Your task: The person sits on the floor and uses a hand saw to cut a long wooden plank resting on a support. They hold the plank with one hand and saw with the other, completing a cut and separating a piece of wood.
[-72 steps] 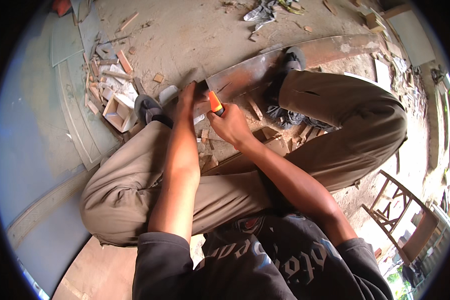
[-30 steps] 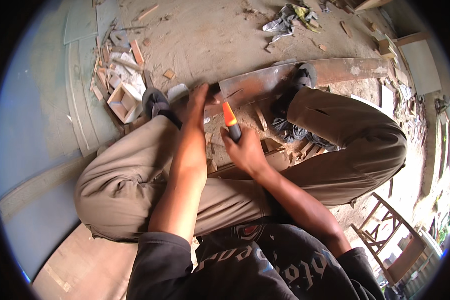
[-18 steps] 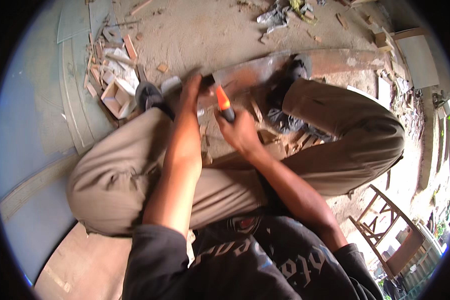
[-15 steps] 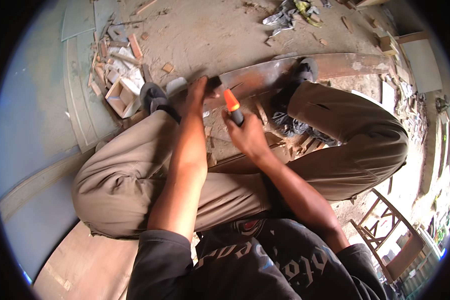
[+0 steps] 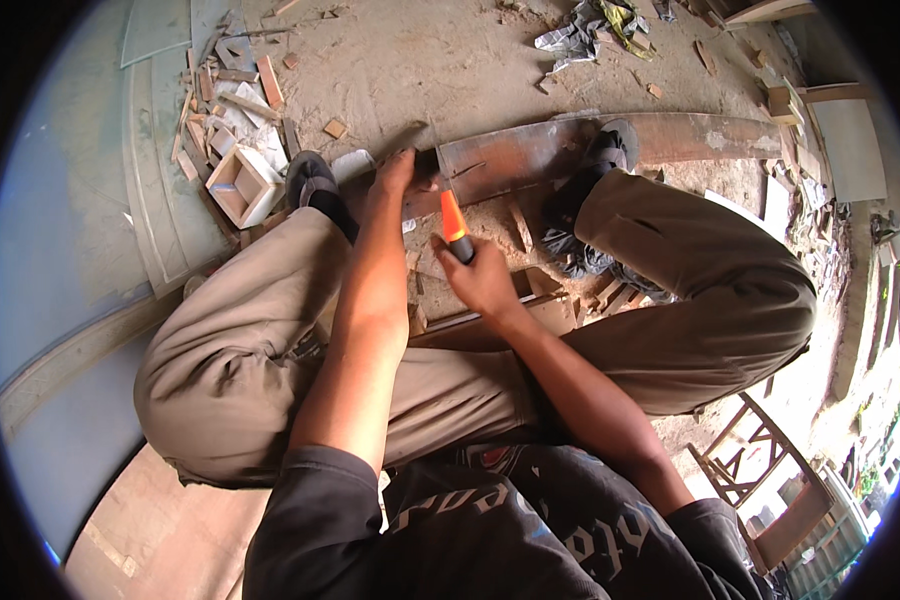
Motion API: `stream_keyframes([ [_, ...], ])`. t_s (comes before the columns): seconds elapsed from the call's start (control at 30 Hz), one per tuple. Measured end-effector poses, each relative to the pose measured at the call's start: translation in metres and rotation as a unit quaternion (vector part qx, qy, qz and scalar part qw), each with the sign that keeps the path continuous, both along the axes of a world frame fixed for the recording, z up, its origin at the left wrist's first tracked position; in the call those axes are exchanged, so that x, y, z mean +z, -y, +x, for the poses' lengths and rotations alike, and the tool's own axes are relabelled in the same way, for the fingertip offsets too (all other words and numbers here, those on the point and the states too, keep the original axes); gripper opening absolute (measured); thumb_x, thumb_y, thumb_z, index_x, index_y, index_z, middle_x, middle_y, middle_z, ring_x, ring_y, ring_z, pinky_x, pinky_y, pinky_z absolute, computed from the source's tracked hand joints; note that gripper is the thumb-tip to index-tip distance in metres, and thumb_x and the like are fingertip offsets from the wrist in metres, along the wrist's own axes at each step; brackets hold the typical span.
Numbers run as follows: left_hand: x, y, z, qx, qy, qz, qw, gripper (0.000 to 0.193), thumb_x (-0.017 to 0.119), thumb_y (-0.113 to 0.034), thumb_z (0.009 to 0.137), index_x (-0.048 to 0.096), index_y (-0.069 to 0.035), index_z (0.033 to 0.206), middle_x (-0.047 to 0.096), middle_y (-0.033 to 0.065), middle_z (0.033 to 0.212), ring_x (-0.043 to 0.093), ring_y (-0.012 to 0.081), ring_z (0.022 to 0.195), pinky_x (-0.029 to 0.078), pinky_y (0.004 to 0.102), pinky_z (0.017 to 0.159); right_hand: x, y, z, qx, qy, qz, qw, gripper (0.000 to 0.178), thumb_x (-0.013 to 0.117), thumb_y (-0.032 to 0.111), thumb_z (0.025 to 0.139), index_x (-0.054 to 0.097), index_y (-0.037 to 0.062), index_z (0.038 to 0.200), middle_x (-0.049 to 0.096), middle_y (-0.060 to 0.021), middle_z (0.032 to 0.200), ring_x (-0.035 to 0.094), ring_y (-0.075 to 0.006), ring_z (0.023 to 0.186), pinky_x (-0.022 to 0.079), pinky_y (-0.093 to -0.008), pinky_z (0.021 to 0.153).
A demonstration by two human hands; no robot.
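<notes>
A long reddish-brown wooden plank [image 5: 510, 158] lies across the ground, running from near my left foot past my right foot. My left hand [image 5: 397, 172] is closed over its dark left part, thumb toward the right. In my right hand [image 5: 485, 277] is a hand tool with an orange-and-black handle [image 5: 453, 215]. The orange end points away from me at the plank. Beyond it a thin line like a narrow blade, seen edge-on, meets the plank just right of my left hand; its kind is unclear.
My sandalled feet [image 5: 610, 145] rest at the plank. Wood offcuts and a small open wooden box [image 5: 242, 187] lie at the left, beside glass sheets [image 5: 160, 120]. Crumpled wrapping [image 5: 575, 38] is on the dusty floor [image 5: 400, 60]. Wood scraps lie between my legs; a wooden frame [image 5: 760, 470] is at lower right.
My right hand and the tool have shifted slightly left and toward me. My left hand stays on the plank. The whole view has moved a little.
</notes>
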State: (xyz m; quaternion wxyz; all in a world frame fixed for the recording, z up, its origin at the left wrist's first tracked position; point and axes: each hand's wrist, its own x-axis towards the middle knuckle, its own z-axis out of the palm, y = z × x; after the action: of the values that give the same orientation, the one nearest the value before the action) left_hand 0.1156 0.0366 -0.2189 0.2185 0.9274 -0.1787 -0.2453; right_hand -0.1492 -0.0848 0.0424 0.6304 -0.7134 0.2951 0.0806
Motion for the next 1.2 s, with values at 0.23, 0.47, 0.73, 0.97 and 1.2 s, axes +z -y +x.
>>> stream_keyframes([
  [0.23,0.027,0.045,-0.042,-0.088,0.022,-0.002,0.996,0.091,0.091,-0.043,0.051,0.052,-0.005,0.123,0.055,0.0193,0.132,0.049,0.0365,0.126,0.038,0.0493,0.105,0.024,0.020,-0.011,-0.023,-0.009,-0.054,0.998,0.034,0.061,0.024,0.088,0.055,-0.0037,0.068,0.047,-0.0074,0.052,0.042,-0.0119,0.051,0.039,-0.0363,0.050],
  [0.47,0.049,0.045,-0.061,-0.091,0.010,0.092,0.992,0.094,0.089,-0.041,0.056,0.047,-0.010,0.134,0.048,0.0172,0.141,0.039,0.0355,0.134,0.031,0.0486,0.111,0.042,0.018,-0.050,0.007,-0.048,-0.059,0.997,0.032,0.059,0.023,0.084,0.058,-0.0058,0.070,0.054,-0.0170,0.055,0.055,-0.0183,0.053,0.045,-0.0404,0.056],
  [0.73,0.117,0.061,-0.040,-0.065,-0.039,0.136,0.988,0.056,0.074,-0.032,0.078,0.060,-0.006,0.124,0.057,0.0188,0.130,0.054,0.0327,0.122,0.045,0.0420,0.101,0.014,0.028,-0.026,-0.035,0.026,-0.112,0.993,0.037,0.062,0.030,0.085,0.061,-0.0041,0.072,0.058,-0.0152,0.057,0.059,-0.0245,0.055,0.043,-0.0404,0.056],
  [0.97,0.223,0.018,0.006,0.000,0.050,0.077,0.996,0.058,0.074,-0.042,0.078,0.062,-0.003,0.120,0.064,0.0213,0.118,0.060,0.0337,0.113,0.047,0.0404,0.095,0.026,-0.003,-0.019,-0.016,0.048,-0.095,0.994,0.044,0.064,0.040,0.088,0.061,-0.0007,0.071,0.057,-0.0086,0.056,0.055,-0.0177,0.053,0.042,-0.0365,0.055],
  [1.2,0.245,-0.049,0.013,0.021,0.019,0.016,0.999,0.053,0.070,-0.047,0.081,0.066,-0.005,0.112,0.066,0.0205,0.113,0.062,0.0307,0.109,0.047,0.0382,0.094,0.014,-0.016,0.005,0.007,0.118,0.010,0.993,0.036,0.066,0.035,0.088,0.058,0.0006,0.092,0.063,-0.0108,0.076,0.062,-0.0242,0.071,0.048,-0.0372,0.069],
])
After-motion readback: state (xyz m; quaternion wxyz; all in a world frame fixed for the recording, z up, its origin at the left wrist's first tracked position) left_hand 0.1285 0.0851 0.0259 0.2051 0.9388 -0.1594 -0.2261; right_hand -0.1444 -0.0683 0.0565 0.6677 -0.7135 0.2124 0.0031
